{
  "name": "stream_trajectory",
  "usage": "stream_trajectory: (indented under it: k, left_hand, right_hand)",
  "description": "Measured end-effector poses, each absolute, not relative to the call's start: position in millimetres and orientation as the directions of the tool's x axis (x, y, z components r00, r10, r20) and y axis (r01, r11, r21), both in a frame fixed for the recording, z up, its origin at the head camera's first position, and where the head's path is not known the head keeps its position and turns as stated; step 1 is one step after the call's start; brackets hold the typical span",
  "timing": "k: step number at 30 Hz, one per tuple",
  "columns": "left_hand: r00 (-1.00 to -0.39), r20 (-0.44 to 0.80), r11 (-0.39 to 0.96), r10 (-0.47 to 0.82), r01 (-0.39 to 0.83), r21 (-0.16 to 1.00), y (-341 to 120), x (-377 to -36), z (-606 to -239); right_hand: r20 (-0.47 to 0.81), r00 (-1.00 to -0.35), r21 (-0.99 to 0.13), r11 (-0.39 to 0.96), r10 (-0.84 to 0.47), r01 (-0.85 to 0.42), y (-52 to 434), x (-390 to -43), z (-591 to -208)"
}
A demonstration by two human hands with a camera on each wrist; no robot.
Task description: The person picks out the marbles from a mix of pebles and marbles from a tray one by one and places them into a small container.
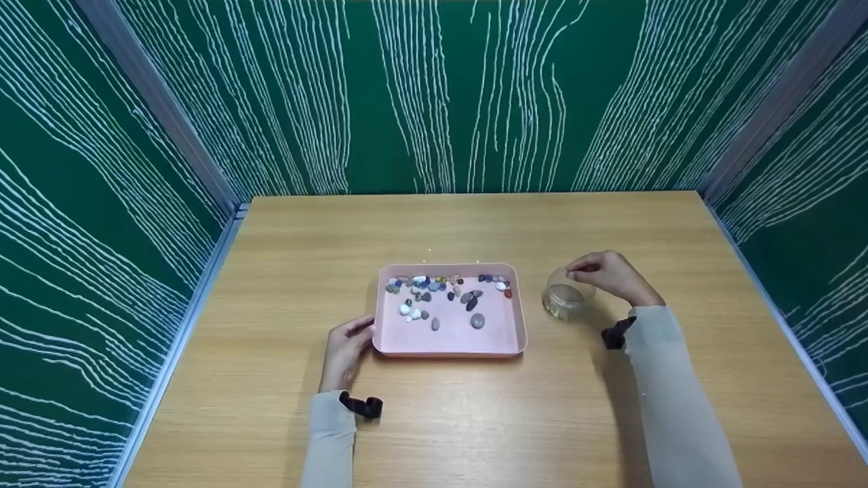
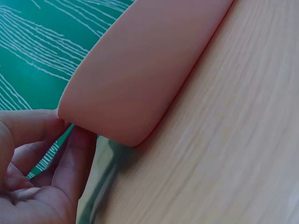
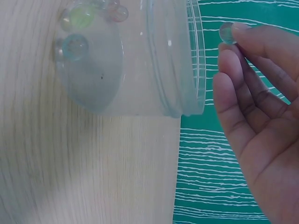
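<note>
At the left side of a shallow pink tray (image 1: 453, 342), my left hand (image 1: 347, 352) grips the near-left part with thumb and fingers; the left wrist view has the fingertips at the tray's rim (image 2: 60, 109). My right hand (image 1: 614, 276) is above the mouth of a clear round jar (image 1: 566, 301), to the right of the tray. Between thumb and fingertip it pinches a clear glass marble (image 3: 227, 32), just outside the jar's rim. Inside the jar, several marbles (image 3: 75, 46) lie at the bottom, one of them greenish.
Scattered over the tray's far half are colored beads and small stones, with white pebbles (image 1: 411, 311) at left and a grey stone (image 1: 478, 320) nearer the front. Tiny pale bits (image 1: 429, 250) lie behind the tray. Green patterned walls (image 1: 434, 95) enclose the wooden table (image 1: 461, 420).
</note>
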State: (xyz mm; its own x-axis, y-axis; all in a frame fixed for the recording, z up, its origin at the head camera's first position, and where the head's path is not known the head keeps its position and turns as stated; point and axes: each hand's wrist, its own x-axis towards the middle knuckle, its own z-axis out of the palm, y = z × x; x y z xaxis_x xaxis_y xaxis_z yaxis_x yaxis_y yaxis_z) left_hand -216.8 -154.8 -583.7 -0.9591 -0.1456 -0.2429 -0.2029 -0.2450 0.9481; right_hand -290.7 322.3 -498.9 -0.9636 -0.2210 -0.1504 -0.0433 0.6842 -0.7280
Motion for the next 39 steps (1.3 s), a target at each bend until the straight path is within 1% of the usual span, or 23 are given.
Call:
stream_trajectory:
  k: [6, 19, 28, 39]
  left_hand:
    - [-0.968, -0.212, -0.260, -0.137, -0.171, 0.950, -154.9, -217.1, -584.1]
    - [-0.964, -0.225, -0.254, -0.139, -0.185, 0.950, -154.8, -219.0, -585.1]
    - [-0.960, -0.232, -0.249, -0.157, -0.189, 0.950, -154.8, -217.3, -584.0]
    - [-0.970, -0.206, -0.232, -0.133, -0.171, 0.957, -155.5, -216.8, -584.2]
  right_hand:
    - [-0.161, -0.960, -0.733, 0.679, -0.230, -0.040, 324.2, -288.1, -497.3]
    - [-0.174, -0.965, -0.723, 0.691, -0.197, -0.011, 326.2, -288.5, -498.6]
    - [-0.143, -0.967, -0.730, 0.683, -0.210, -0.041, 327.1, -288.2, -499.9]
    - [-0.129, -0.966, -0.742, 0.668, -0.225, -0.056, 327.8, -284.4, -501.2]
